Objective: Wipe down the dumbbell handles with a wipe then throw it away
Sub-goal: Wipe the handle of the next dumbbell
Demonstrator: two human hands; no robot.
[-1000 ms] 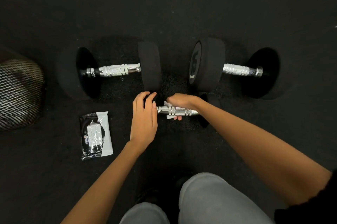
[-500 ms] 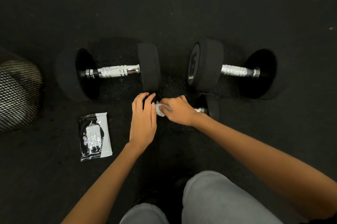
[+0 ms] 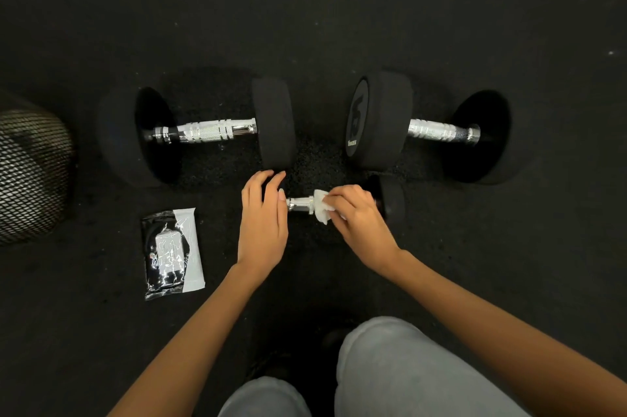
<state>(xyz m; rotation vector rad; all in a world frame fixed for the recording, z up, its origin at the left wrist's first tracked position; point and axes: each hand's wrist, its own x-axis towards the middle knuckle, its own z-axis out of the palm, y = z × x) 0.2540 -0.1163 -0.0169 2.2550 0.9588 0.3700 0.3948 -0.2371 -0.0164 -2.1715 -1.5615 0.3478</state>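
Observation:
A small dumbbell lies on the dark floor in front of me, its chrome handle (image 3: 300, 204) partly showing. My right hand (image 3: 356, 216) grips a white wipe (image 3: 321, 209) wrapped round that handle. My left hand (image 3: 263, 216) rests on the small dumbbell's left head with fingers curved over it, hiding it. The right head (image 3: 393, 201) shows beyond my right hand. Two bigger black dumbbells lie farther away, one on the left (image 3: 210, 131) and one on the right (image 3: 437, 131), both with chrome handles.
A black and white pack of wipes (image 3: 173, 252) lies on the floor to the left of my left hand. A mesh bin (image 3: 30, 175) stands at the far left edge. My grey-trousered knees (image 3: 390, 369) are at the bottom. A pale wall base runs along the top.
My right hand with the wipe has slid right along the small dumbbell's handle, after sliding left to its end. More chrome shows on the left. My left hand has stayed put.

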